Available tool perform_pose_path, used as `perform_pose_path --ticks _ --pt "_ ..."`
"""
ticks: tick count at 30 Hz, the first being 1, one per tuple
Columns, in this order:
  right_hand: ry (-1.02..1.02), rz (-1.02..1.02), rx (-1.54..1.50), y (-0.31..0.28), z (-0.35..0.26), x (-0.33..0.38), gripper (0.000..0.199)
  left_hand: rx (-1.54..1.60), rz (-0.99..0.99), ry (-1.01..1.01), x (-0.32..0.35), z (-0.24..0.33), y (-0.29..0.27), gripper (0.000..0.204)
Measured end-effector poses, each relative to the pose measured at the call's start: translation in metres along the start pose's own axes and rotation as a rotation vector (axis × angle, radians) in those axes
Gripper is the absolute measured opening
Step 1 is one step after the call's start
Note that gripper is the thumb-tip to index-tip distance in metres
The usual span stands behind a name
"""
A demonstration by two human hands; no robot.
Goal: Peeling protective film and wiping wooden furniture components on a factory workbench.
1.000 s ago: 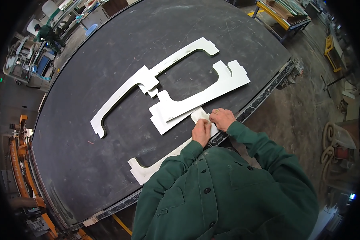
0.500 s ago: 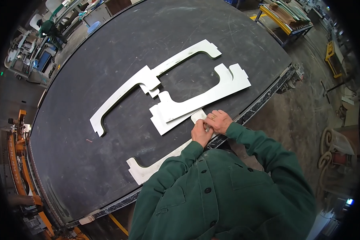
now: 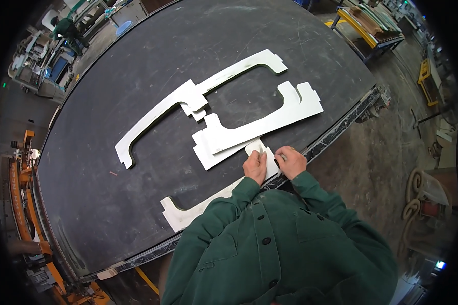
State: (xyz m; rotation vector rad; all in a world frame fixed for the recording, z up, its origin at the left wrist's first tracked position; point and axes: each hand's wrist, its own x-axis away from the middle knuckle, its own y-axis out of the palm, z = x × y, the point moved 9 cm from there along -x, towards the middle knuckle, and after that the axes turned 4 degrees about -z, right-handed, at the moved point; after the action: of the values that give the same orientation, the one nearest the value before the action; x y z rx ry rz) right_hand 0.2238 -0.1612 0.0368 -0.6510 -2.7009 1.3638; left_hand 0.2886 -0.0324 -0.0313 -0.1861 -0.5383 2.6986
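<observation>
We've got two hands: left hand (image 3: 255, 166) bunched, right hand (image 3: 291, 162) half-curled; can't confirm grip on either. One white U-shaped panel (image 3: 180, 217) under them. At least four white cut panels (image 3: 264, 125) overlapping beyond, one scuffed black tabletop (image 3: 112, 213). Concrete floor (image 3: 351, 157) right of hands.

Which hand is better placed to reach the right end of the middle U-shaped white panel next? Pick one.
The right hand, likely: it is nearer that end of the U-shaped white panel. The left hand is farther left, at the near white panel.
</observation>
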Motion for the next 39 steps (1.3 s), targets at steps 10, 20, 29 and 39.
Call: perform_pose_path --ticks 10,20,29,39 --pt "0.066 -0.337 0.229 0.044 0.003 0.009 0.047 0.326 -0.007 -0.175 0.004 -0.020 -0.001 0.026" --pt "0.146 -0.426 0.229 0.044 0.003 0.005 0.044 0.407 0.081 -0.176 0.023 -0.012 -0.034 0.023" --pt "0.149 -0.460 0.225 0.046 0.003 0.007 0.046 0.444 -0.101 -0.170 0.057 0.010 -0.101 0.021" --pt "0.172 -0.425 0.211 0.046 0.005 0.006 0.048 0.575 0.265 -0.406 0.128 0.022 -0.226 0.012"
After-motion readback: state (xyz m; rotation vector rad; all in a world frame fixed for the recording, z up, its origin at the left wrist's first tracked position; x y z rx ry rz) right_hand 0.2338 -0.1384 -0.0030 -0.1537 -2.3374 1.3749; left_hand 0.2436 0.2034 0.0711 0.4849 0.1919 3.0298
